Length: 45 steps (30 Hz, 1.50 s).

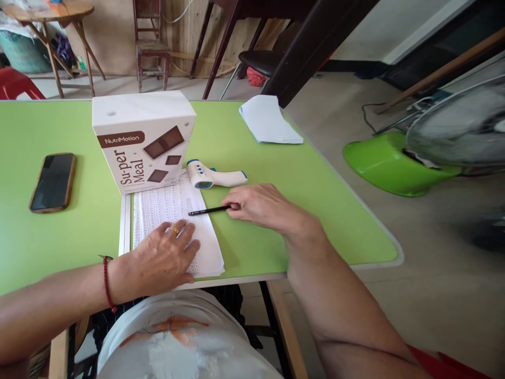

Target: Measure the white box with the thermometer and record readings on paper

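My left hand (pixel 168 255) lies spread over a stack of handwritten paper (pixel 207 252) at the table's near edge, a ring on one finger. Dense rows of writing cover the upper part of the top sheet. My right hand (pixel 252 206) is closed around one end of a black pencil (pixel 209 210). The pencil lies nearly level, its other end pointing left over the sheet's right side. Just beyond both hands, a white and blue infrared thermometer (pixel 215 178) rests on its side. A white NutriMotion box (pixel 145 145) stands upright at the top of the papers.
On the green table (pixel 315 221), a phone (pixel 53 182) lies to the left and folded white sheets (pixel 270 120) sit at the far right. A green stool (pixel 394 163) and a fan (pixel 461 126) stand on the floor to the right. Wooden chairs are behind.
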Motion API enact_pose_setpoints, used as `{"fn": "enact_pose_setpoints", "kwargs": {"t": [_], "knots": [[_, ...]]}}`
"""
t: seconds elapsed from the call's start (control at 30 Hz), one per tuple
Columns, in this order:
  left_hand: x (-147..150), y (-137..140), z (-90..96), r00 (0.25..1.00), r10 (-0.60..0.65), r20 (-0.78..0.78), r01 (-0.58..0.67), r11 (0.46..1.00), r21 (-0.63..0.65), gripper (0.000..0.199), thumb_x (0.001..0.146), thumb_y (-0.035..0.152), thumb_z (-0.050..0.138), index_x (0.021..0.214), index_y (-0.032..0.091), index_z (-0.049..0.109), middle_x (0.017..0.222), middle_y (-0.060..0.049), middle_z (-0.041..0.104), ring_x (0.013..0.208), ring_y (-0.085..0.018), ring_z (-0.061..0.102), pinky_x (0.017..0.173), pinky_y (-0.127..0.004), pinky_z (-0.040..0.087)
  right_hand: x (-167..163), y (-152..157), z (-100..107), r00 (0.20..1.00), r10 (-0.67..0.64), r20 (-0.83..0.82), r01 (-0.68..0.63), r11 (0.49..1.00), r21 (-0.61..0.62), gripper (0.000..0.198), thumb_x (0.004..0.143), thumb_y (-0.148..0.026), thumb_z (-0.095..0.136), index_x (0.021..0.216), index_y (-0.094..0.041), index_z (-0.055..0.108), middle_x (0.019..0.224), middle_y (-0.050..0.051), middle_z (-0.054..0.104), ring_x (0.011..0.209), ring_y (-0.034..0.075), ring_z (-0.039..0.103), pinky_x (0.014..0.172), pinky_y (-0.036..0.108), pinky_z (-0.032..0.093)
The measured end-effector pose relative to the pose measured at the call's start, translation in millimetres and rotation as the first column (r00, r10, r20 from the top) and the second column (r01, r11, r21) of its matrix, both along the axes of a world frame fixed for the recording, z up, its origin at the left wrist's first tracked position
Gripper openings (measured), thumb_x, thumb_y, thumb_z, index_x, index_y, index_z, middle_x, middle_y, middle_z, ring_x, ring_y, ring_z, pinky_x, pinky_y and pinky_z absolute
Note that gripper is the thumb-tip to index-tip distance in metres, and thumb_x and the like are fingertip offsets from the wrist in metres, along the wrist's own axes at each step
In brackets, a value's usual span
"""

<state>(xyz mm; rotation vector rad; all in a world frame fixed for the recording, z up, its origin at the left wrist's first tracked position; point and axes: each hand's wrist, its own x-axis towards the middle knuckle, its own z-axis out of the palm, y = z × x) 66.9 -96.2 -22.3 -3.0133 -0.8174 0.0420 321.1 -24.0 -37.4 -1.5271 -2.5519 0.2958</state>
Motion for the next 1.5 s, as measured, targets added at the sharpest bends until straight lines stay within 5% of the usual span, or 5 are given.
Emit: {"fn": "enact_pose_setpoints", "kwargs": {"t": [0.13, 0.4, 0.67, 0.97, 1.5], "knots": [[1, 3, -7.4, 0.999, 0.004, 0.033, -0.005, 1.0, 0.03, 0.052, 0.084, 0.049, 0.067, 0.117, 0.01, 0.058, 0.132, -0.02, 0.052, 0.122, -0.035, 0.05, 0.093, -0.045, 0.048, -2, 4, 1, 0.931, -0.172, -0.323, 0.184, 0.983, 0.009, 0.005, 0.064, -0.017, 0.059, 0.066, -0.021, 0.058, 0.054, -0.003, 0.057, 0.051, 0.013, 0.052, 0.052, 0.026, 0.038], [3, 9, -19.9, 0.996, 0.045, 0.072, -0.047, 0.999, 0.024, 0.049, 0.085, 0.047, 0.068, 0.114, 0.009, 0.059, 0.132, -0.02, 0.052, 0.113, -0.031, 0.054, 0.088, -0.043, 0.05, -50, -2, -17, 0.323, -0.305, -0.896, 0.043, 0.95, -0.308, 0.011, 0.071, -0.029, 0.053, 0.076, -0.021, 0.06, 0.058, -0.002, 0.058, 0.052, 0.014, 0.054, 0.052, 0.03, 0.047], [1, 22, -10.5, 0.993, 0.093, 0.073, -0.075, 0.974, -0.216, 0.048, 0.096, 0.053, 0.042, 0.109, 0.01, 0.059, 0.131, -0.017, 0.052, 0.089, -0.026, 0.061, 0.067, -0.039, 0.054, -63, -10, -40, 0.34, -0.375, -0.862, 0.115, 0.927, -0.358, 0.011, 0.064, -0.026, 0.061, 0.066, -0.021, 0.052, 0.051, -0.007, 0.048, 0.044, 0.009, 0.04, 0.045, 0.024, 0.034], [2, 21, -18.2, 0.997, 0.074, -0.003, -0.074, 0.996, -0.059, 0.038, 0.091, 0.037, 0.06, 0.118, 0.009, 0.057, 0.143, -0.017, 0.045, 0.092, -0.025, 0.064, 0.064, -0.033, 0.055, -63, -22, -38, 0.614, -0.193, -0.765, 0.245, 0.968, -0.048, 0.012, 0.071, -0.026, 0.056, 0.06, -0.022, 0.052, 0.053, -0.004, 0.055, 0.051, 0.013, 0.047, 0.051, 0.027, 0.041], [1, 23, -16.9, 0.998, 0.059, 0.025, -0.058, 0.997, -0.059, 0.038, 0.088, 0.034, 0.065, 0.115, 0.009, 0.057, 0.14, -0.017, 0.047, 0.091, -0.026, 0.064, 0.065, -0.036, 0.055, -63, -21, -40, 0.683, -0.093, -0.724, 0.178, 0.983, 0.041, 0.014, 0.075, -0.024, 0.05, 0.062, -0.023, 0.047, 0.054, -0.004, 0.054, 0.05, 0.012, 0.045, 0.051, 0.026, 0.038]]}}
